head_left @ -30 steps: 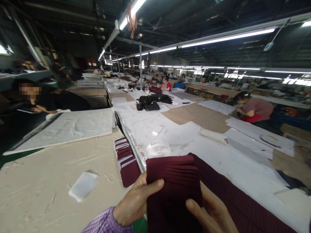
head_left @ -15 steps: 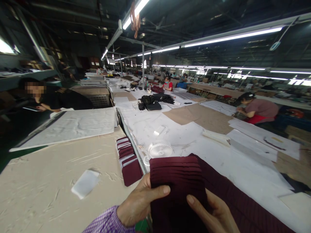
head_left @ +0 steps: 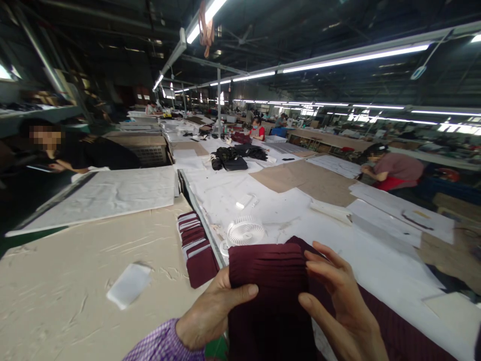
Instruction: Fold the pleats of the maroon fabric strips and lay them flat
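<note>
A stack of dark maroon fabric pieces (head_left: 268, 296), its top edges fanned in thin layers, is held up in front of me. My left hand (head_left: 218, 306) grips its left side, thumb lying across the front. At the right edge, my right hand (head_left: 338, 296) is spread, thumb and fingers apart, the fingertips close to the layers. Behind it, a long row of overlapping maroon pieces (head_left: 398, 321) runs along the table toward the lower right. Maroon and pale pieces (head_left: 202, 263) lie stacked at the left table's edge.
A small white fan (head_left: 246, 231) lies beyond the stack. Dark cloth bundles (head_left: 235, 156) sit farther back on the white-covered table (head_left: 285, 215). A white sheet (head_left: 130, 286) lies on the beige surface at left. People work at the left and right.
My right hand has let go of the stack's right side and risen, its fingers now spread. My left hand keeps its hold. The view has shifted slightly.
</note>
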`<control>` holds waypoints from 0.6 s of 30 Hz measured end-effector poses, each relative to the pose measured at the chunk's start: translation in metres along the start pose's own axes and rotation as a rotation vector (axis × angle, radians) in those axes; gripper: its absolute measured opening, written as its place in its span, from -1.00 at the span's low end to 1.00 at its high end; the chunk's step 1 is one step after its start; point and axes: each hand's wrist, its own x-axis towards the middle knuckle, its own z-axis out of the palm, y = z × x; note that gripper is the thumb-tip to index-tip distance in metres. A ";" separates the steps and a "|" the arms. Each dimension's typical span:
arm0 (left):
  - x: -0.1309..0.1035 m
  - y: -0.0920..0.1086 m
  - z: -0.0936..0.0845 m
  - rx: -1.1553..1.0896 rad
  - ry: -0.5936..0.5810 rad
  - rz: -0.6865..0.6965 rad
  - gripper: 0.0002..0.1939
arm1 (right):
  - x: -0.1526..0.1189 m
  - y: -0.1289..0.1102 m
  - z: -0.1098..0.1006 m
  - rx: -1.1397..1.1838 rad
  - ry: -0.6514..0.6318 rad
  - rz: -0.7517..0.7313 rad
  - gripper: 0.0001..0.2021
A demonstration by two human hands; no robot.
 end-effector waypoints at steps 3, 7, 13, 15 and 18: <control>0.000 0.001 0.000 0.008 -0.040 -0.019 -0.64 | 0.004 -0.002 -0.001 0.018 -0.071 0.044 -0.78; 0.000 0.002 0.000 0.018 0.001 -0.007 -0.65 | 0.000 0.002 0.001 0.165 -0.196 0.171 -0.75; 0.000 0.003 -0.001 -0.017 0.067 0.030 -0.65 | -0.007 -0.011 0.012 0.356 -0.408 0.438 -0.66; 0.000 0.003 -0.001 -0.026 0.051 0.032 -0.65 | -0.008 -0.018 0.014 0.371 -0.387 0.486 -0.66; 0.001 0.003 -0.002 -0.024 0.021 0.035 -0.65 | -0.008 -0.022 0.014 0.343 -0.398 0.524 -0.62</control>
